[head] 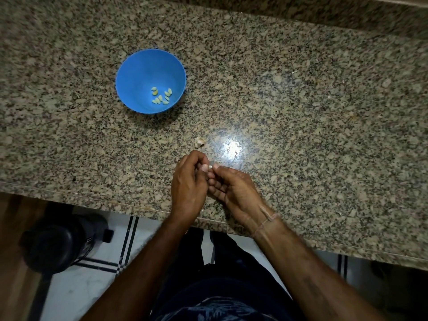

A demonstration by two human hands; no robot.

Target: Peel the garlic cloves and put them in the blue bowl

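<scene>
Garlic clove, small and pale, sits between your two hands just above the near part of the granite counter. Your left hand has its fingers curled in, and the thumb and forefinger pinch one end of the clove. Your right hand faces it palm up. Its thumb and forefinger tip close on the other end, and its other fingers curl loosely beneath. The two hands touch at the fingertips. How much skin is left on the clove is too small to tell.

Just beyond your left hand a pale scrap of garlic lies on the counter; you cannot tell whether it is skin or an unpeeled clove. Beside it a bright glare of light reflects off the stone.

Farther off to your left, well apart from your hands, the blue bowl stands upright on the counter. Several peeled cloves lie together in its bottom, toward the near right side.

A thin thread band circles your right wrist. Below the counter edge, a dark container stands on the white tiled floor to your left.
</scene>
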